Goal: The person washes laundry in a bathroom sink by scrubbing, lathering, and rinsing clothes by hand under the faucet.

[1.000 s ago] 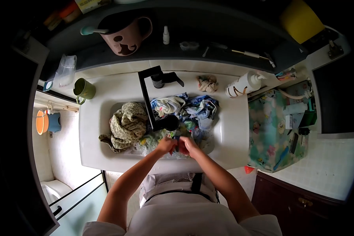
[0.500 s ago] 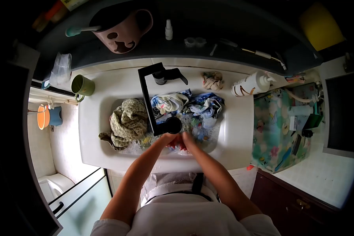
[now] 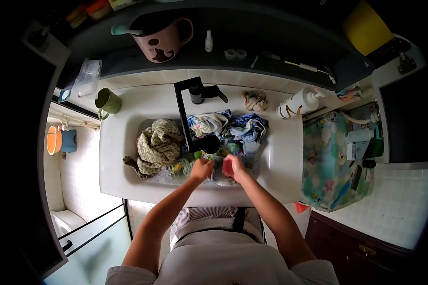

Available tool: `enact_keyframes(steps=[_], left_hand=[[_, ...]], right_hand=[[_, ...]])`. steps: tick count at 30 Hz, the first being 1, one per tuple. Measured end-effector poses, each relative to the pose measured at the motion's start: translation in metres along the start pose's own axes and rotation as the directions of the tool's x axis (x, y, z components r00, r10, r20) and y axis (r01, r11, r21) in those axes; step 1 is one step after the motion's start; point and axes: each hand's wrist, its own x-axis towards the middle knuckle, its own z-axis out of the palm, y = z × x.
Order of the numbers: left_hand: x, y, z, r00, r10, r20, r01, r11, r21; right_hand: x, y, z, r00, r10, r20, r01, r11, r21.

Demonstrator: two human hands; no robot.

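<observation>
Hovering over the sink (image 3: 284, 164), right hand (image 3: 232, 167) is showing a loose, open grip; left hand (image 3: 203, 169) is hanging curled, can't tell if empty. Colourful clothes (image 3: 250, 130) are lying just beyond, patterned bundle (image 3: 158, 145) sitting left, probably leaving room.

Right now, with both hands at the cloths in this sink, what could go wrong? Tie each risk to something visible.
Lifting the left hand or right hand quickly might knock the black tap, which reaches close to them. Suds could splash over the sink's front rim onto the person's clothes. The pump bottle, near the sink's right edge, might topple if bumped.
</observation>
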Motion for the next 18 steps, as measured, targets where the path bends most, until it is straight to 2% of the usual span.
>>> enact_keyframes(steps=[2,3,4,6,7,8,10,11,12,14,17,18], left_hand=[[0.020,0.008,0.000,0.996,-0.072,0.053,0.079,0.986,-0.146],[0.028,0.012,0.001,0.991,-0.104,0.084,0.120,0.969,-0.216],[0.032,0.016,0.002,0.985,-0.143,0.094,0.159,0.969,-0.190],[0.039,0.020,0.006,0.968,-0.224,0.111,0.238,0.962,-0.134],[0.047,0.016,0.010,0.966,-0.235,0.109,0.254,0.941,-0.225],[0.051,0.009,0.014,0.955,-0.293,0.045,0.296,0.942,-0.157],[0.068,-0.015,0.017,0.945,-0.325,0.036,0.325,0.946,-0.005],[0.079,-0.025,0.017,0.933,-0.344,0.106,0.349,0.937,-0.025],[0.088,-0.032,0.016,0.915,-0.362,0.176,0.374,0.926,-0.042],[0.101,-0.038,0.016,0.919,-0.342,0.198,0.360,0.931,-0.062],[0.109,-0.041,0.014,0.960,-0.240,0.147,0.257,0.959,-0.116],[0.107,-0.042,0.014,0.971,-0.202,0.128,0.219,0.966,-0.135]], right_hand=[[0.012,-0.016,0.002,0.999,0.017,0.038,-0.019,0.997,0.069],[0.016,-0.021,0.005,0.995,0.092,0.037,-0.092,0.996,0.007],[0.019,-0.020,0.015,0.987,0.147,-0.069,-0.147,0.989,0.015],[0.038,-0.005,0.014,0.995,0.052,-0.081,-0.038,0.986,0.160],[0.046,-0.003,0.015,0.989,0.076,-0.127,-0.058,0.989,0.139],[0.055,-0.003,0.015,0.985,0.088,-0.146,-0.065,0.986,0.153],[0.071,0.002,0.013,0.975,0.119,-0.188,-0.084,0.979,0.187],[0.082,0.004,0.009,0.965,0.140,-0.223,-0.110,0.983,0.145],[0.072,-0.007,0.020,0.925,0.146,-0.351,-0.099,0.984,0.149],[0.145,0.029,0.003,0.931,0.217,-0.293,-0.168,0.969,0.181],[0.095,-0.009,0.027,0.867,0.208,-0.453,-0.094,0.961,0.262],[0.091,-0.014,0.028,0.885,0.201,-0.419,-0.106,0.965,0.239]])
